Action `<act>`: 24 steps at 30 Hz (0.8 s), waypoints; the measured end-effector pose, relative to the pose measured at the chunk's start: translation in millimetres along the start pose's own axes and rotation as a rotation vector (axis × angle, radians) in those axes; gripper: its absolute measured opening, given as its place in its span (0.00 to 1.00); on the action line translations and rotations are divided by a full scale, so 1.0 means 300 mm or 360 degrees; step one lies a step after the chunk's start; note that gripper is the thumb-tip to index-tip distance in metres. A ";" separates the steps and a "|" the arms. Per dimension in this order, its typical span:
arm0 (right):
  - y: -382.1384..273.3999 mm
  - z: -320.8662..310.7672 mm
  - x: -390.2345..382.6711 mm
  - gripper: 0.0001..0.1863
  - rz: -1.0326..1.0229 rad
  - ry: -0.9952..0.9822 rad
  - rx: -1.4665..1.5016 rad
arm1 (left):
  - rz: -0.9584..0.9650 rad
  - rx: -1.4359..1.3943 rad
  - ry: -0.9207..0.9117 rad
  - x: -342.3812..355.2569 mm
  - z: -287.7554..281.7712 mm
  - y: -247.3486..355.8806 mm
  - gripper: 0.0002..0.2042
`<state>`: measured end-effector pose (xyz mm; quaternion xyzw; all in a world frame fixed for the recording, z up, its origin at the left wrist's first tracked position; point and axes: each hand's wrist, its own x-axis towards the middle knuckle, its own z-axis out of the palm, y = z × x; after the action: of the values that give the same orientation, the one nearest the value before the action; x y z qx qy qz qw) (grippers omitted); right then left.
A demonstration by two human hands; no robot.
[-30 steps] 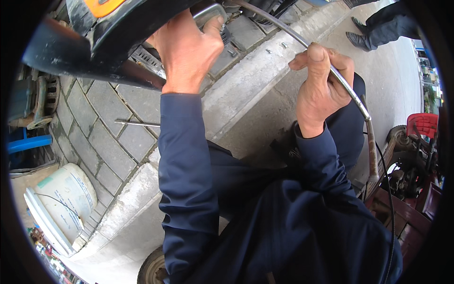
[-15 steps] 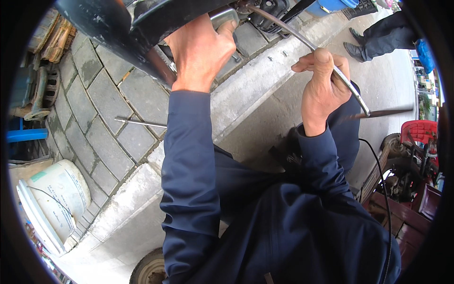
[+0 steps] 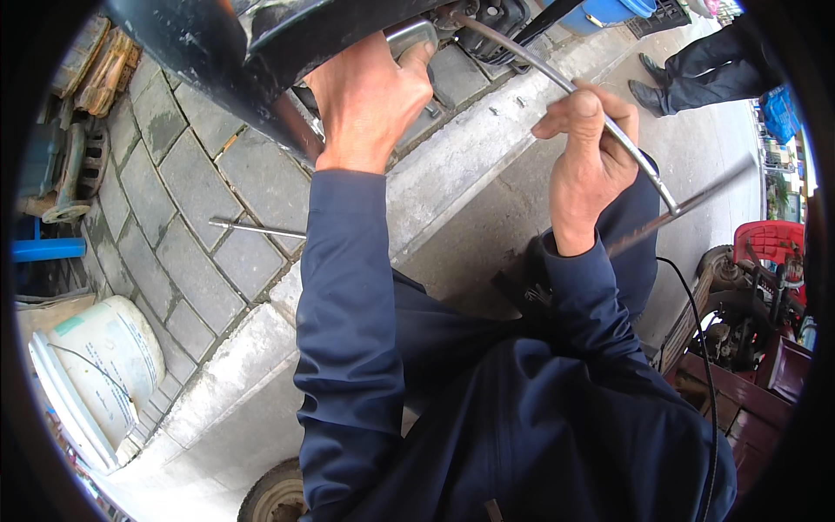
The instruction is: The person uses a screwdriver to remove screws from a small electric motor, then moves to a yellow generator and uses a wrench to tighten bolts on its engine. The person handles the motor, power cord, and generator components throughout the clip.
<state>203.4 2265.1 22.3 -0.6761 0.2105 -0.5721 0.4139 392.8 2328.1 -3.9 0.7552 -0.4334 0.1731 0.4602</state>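
The left hand (image 3: 365, 104) is closed in a grip around a chromed metal part (image 3: 410, 36) at the lower edge of the black vehicle body (image 3: 217, 52). The right hand (image 3: 591, 161) is closed in a grip on a long T-handle metal rod (image 3: 539, 70), which runs from under the body, above the concrete kerb (image 3: 461, 165), past the fingers to a crossbar. A thin loose rod (image 3: 257, 229) lies on the grey paving (image 3: 174, 235), and a white bucket (image 3: 96, 365) rests at lower left.

Navy sleeves (image 3: 348, 296); silver wrench (image 3: 557, 83); white bucket (image 3: 100, 365); grey paving (image 3: 174, 217); red crate (image 3: 770, 242).
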 end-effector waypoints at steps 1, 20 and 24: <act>-0.002 0.004 -0.005 0.12 0.0062 0.0004 0.0020 | -0.0003 0.0004 -0.0014 -0.001 0.000 0.000 0.37; 0.000 0.013 0.034 0.12 0.0023 -0.0084 -0.0223 | -0.0053 0.0013 -0.0067 -0.003 0.011 -0.011 0.37; 0.003 0.026 0.036 0.13 0.0069 0.0095 -0.0031 | -0.0060 0.0022 -0.0063 -0.002 0.010 -0.009 0.37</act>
<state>214.0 2258.8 28.0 -0.6581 0.2429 -0.5808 0.4130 394.3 2326.4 -7.2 0.7697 -0.4269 0.1522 0.4496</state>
